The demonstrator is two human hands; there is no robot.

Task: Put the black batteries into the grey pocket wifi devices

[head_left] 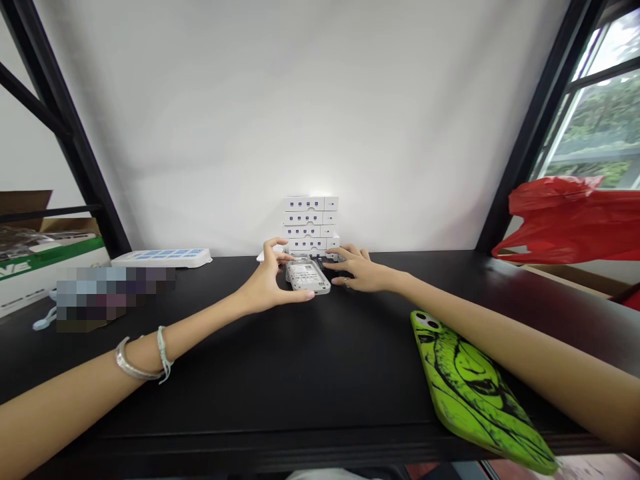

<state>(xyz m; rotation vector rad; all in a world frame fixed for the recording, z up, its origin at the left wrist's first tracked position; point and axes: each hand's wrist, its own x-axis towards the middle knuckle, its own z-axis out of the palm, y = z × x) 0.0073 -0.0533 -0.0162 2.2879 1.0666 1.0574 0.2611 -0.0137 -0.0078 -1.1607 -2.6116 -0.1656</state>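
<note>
My left hand (pixel 273 280) grips a small white device (pixel 306 275) near the back of the black table. Its thumb lies along the device's near edge, and its fingers curve around the far left side. The upward face shows a recessed area with a pale printed label. At the device's right, my right hand (pixel 357 267) is open, its fingers stretched out and apart. Its fingertips are close to the device and the foot of a stack of white boxes (pixel 305 231). Some small dark part lies there, too small to name. Part of a white item (pixel 261 257) shows behind my left hand.
A green patterned phone (pixel 473 387) lies under my right forearm, overhanging the front edge of the black table (pixel 260 380). At left are a white power strip (pixel 165 257), a blurred-out item (pixel 107 300) and a carton (pixel 55 267). A red plastic bag (pixel 565 220) covers a box at right.
</note>
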